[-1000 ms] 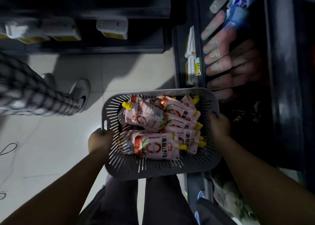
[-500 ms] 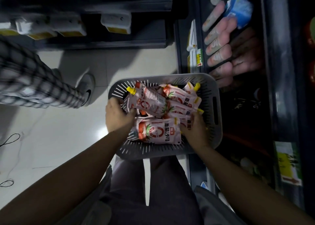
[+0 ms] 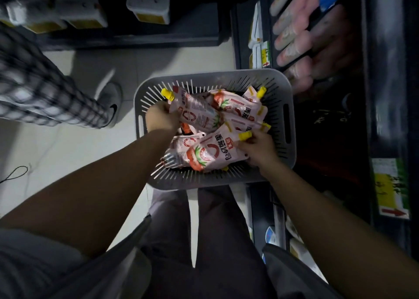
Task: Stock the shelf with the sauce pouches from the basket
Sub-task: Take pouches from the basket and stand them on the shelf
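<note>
Basket (image 3: pixel 204 77) looks propped on the thighs (image 3: pixel 215 219), freeing both hands. Left hand (image 3: pixel 162 119) has fingers curled round the cap end of 1 sauce pouch (image 3: pixel 199 115); right hand (image 3: pixel 258 150) pinches a 2nd pouch (image 3: pixel 208 154) just below its yellow cap (image 3: pixel 245 135), likely for a spout-up lift. Other pouches (image 3: pixel 240 110) lie heaped in the basket, shelf (image 3: pixel 328 128) just beside.

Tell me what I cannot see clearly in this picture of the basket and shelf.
Head view only.
Count of pink sauce pouches with yellow caps in the grey slotted plastic basket: lower ones lie under upper ones, the left grip and the right grip.
Dark shelf at right: shadow hides its contents.
Yellow shelf label: print too small.
Person in checked trousers: cut by the left edge.
</note>
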{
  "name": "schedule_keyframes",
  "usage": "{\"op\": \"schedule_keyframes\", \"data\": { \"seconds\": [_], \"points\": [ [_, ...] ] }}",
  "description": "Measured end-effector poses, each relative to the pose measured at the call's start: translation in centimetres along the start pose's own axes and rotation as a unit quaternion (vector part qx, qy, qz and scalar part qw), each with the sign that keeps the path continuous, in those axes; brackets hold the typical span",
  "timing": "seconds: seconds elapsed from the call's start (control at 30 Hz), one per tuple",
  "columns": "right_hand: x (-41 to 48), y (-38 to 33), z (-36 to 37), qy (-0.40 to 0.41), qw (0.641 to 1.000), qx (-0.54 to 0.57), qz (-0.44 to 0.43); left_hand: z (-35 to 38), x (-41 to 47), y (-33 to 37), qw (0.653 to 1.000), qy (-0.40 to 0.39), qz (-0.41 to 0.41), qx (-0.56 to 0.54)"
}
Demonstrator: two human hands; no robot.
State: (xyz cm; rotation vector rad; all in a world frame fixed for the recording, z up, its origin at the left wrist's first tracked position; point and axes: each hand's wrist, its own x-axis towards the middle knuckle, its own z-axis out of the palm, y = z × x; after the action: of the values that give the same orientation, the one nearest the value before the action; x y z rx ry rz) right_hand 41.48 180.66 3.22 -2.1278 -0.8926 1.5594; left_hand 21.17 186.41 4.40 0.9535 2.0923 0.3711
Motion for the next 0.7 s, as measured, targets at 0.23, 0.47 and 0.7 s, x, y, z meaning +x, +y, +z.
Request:
{"op": "schedule_keyframes", "data": {
  "seconds": [0.23, 0.47, 0.7],
  "points": [
    [-0.1, -0.6, -3.2, 0.077, 0.996, 0.040, 0.001, -1.2, -3.4, 0.9, 0.989, 0.024, 0.146, -0.010],
    [0.5, 0.2, -0.4, 0.049, 0.914, 0.388, 0.106, 2.2, -4.3, 0.7, 0.976, -0.199, 0.076, 0.037],
    [1.7, 2.1, 2.3, 0.064, 0.954, 0.255, 0.143, 6.2, -3.4, -4.5, 0.983, -0.168, -0.036, -0.062]
  ]
}}
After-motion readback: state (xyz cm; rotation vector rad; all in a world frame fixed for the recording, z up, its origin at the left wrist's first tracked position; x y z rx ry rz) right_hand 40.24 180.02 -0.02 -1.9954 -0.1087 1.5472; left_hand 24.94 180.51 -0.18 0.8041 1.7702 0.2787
